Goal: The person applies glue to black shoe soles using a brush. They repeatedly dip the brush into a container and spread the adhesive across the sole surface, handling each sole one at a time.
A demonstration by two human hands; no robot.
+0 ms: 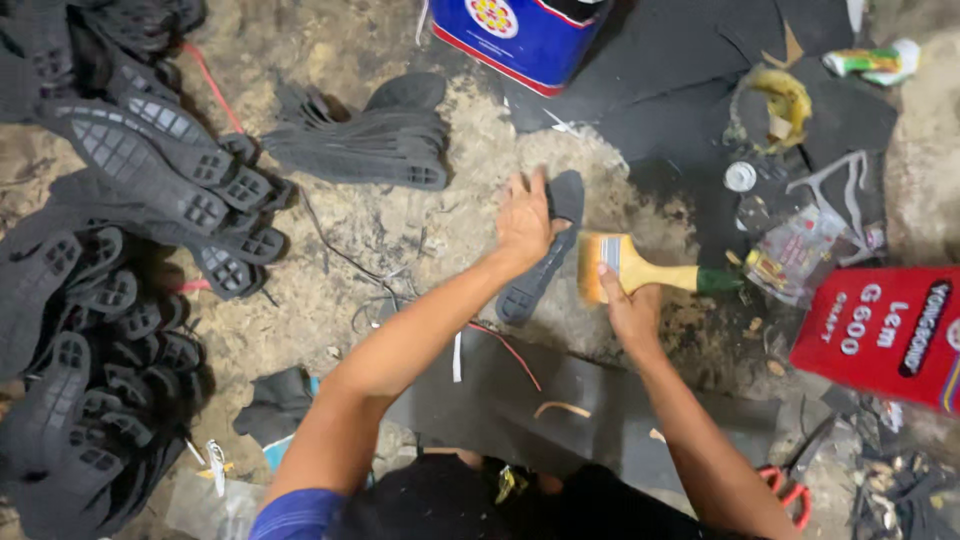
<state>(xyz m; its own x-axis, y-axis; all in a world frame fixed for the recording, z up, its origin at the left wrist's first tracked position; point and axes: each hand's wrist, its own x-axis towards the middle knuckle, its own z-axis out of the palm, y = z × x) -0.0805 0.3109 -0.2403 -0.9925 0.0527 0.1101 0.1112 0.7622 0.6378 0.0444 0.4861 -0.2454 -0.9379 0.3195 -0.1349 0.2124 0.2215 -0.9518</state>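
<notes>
Black sole [540,265] under left grip [522,222], brush [625,268] beside

The left hand [523,222] covers the upper middle of the dark shoe sole [545,250], and beside the sole the brush [640,270] has blurred bristles and a handle partly hidden under the right hand [630,310]. Above the sole, the blue tin [520,35] is cut off by the top edge. Right of the sole, the red tin [885,335] runs off the right edge.

The shoe sole [545,255] is black. The brush [640,270] is yellow with a green tip. The tin [885,330] is red.
</notes>
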